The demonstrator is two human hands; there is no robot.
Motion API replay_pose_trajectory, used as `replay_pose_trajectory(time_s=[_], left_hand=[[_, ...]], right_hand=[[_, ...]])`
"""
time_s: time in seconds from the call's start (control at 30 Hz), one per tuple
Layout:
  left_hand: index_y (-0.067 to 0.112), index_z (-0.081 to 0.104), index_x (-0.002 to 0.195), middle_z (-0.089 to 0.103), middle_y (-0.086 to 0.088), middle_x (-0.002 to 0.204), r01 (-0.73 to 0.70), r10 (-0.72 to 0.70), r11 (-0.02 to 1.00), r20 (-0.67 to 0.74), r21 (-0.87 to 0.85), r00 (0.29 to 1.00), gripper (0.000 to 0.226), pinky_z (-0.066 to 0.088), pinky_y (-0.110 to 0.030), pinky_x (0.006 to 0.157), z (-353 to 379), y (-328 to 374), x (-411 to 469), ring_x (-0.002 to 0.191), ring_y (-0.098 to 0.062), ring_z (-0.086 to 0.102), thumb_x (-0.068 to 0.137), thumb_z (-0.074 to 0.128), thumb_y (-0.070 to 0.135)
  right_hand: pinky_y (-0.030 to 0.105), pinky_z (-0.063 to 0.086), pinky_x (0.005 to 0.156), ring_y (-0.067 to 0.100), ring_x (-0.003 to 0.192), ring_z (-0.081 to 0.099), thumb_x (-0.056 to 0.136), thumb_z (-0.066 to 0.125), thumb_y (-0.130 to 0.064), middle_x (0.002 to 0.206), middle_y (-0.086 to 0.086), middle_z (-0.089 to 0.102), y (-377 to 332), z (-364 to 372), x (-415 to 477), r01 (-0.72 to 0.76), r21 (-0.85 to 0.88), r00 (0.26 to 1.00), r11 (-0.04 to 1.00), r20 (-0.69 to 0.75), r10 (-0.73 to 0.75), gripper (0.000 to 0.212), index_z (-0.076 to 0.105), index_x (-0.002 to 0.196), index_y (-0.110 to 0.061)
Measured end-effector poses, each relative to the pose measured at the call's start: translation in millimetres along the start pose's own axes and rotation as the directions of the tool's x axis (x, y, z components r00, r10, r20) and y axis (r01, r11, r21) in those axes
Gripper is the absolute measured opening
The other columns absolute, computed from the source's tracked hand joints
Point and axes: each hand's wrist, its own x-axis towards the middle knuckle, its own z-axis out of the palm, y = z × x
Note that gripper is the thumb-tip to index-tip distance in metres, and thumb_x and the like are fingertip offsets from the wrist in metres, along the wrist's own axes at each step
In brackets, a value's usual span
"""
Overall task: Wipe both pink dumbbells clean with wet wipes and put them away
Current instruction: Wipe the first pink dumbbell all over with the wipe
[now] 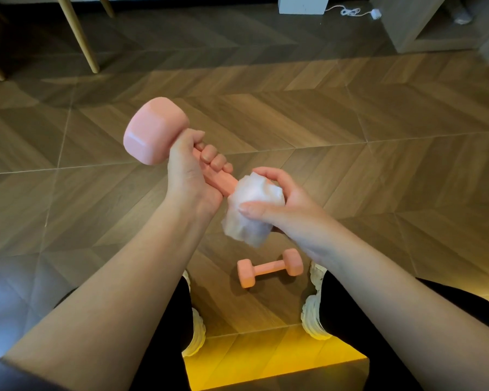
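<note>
Over the wooden floor [350, 114], left hand [191, 176] grips one pink dumbbell [156, 131]; right hand [283, 210] fingers clamp a wet wipe [251, 210] round its end; second dumbbell [270, 268] likely next.

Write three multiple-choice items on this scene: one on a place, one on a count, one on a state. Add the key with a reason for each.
1. Where is the loose dumbbell?
A. on the floor between the shoes
B. on a chair
C. on a shelf

2. How many pink dumbbells show?
A. one
B. two
C. four

3. What is the right hand doing?
A. hanging idle
B. gripping a white wipe wrapped over one end of the held dumbbell
C. pulling a cable

Key:
1 A: it lies on the wood floor between the two shoes.
2 B: one lies on the floor, and the left hand grips the other by its handle.
3 B: its fingers curl round the wipe on that end.
</note>
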Motion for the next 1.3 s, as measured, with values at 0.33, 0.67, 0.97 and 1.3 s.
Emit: replay_pose_trajectory(time_s=[0.33,0.67,0.97,1.3], left_hand=[[0.021,0.031,0.06,0.021,0.006,0.049,-0.004,0.007,0.998,0.063,-0.06,0.998,0.034,0.027,-0.024,0.046,2.0,1.4,-2.8,0.042,-0.012,0.02,0.09,0.045,0.014],[0.02,0.039,0.068,0.036,0.007,0.051,0.004,-0.004,1.0,-0.025,0.007,1.0,0.031,0.037,-0.024,0.051,1.5,-4.9,1.2,0.043,-0.01,0.035,0.091,0.06,0.021],[0.021,0.034,0.065,0.026,0.007,0.05,-0.022,0.022,0.999,-0.014,-0.035,1.0,0.032,0.029,-0.024,0.047,0.1,3.0,0.8,0.043,-0.011,0.025,0.092,0.052,0.017],[0.021,0.034,0.064,0.025,0.007,0.05,-0.009,0.008,0.996,-0.009,-0.083,1.0,0.032,0.03,-0.023,0.046,2.2,4.9,-0.1,0.042,-0.011,0.024,0.091,0.051,0.016]], right_hand=[[0.05,0.052,0.092,0.044,0.114,0.062,0.084,0.062,-0.051,0.13,0.02,0.061,-2.3,-16.8,0.5,-0.291,0.181,0.938,0.94,0.248,0.242,0.063,0.048,0.138,-0.021],[0.041,0.057,0.086,0.028,0.107,0.068,0.081,0.074,-0.041,0.12,0.008,0.067,1.8,-7.7,1.4,-0.132,0.157,0.991,0.979,0.014,0.132,0.051,0.052,0.125,-0.027],[0.032,0.057,0.087,0.013,0.107,0.065,0.065,0.085,-0.028,0.123,-0.005,0.06,-1.8,-5.4,-1.2,-0.033,-0.004,0.997,0.999,0.07,0.033,0.07,0.05,0.125,-0.039],[0.03,0.056,0.082,0.01,0.106,0.066,0.058,0.081,-0.048,0.121,-0.005,0.064,0.0,-4.2,-0.3,0.02,-0.005,1.0,1.0,0.015,-0.02,0.066,0.054,0.118,-0.043]])
